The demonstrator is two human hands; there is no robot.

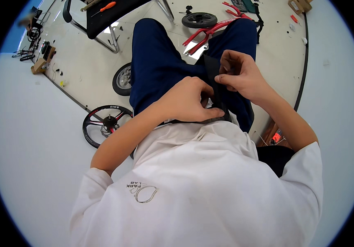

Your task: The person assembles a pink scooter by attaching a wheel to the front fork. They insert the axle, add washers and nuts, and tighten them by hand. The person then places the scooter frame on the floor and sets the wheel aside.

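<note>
Over my lap, in dark blue trousers [156,61], runs a flat black strip [214,74] whose exact kind I cannot make out. My right hand [242,78] pinches its edge between thumb and curled fingers, near the right thigh. Closer to my waist, my left hand [189,101] curves around the lower part of the strip, thumb pressed along it. The left fingertips are partly hidden behind the hand, and the strip's lower end disappears by the hem of my white shirt [210,164].
Ahead on the tiled floor lie a red bicycle frame [216,29] and a small wheel [199,19]. Two more wheels [122,80] [107,123] are at my left. An orange screwdriver [108,6] rests on a black metal-legged chair [103,18]. Cardboard boxes [41,66] stand along the wall.
</note>
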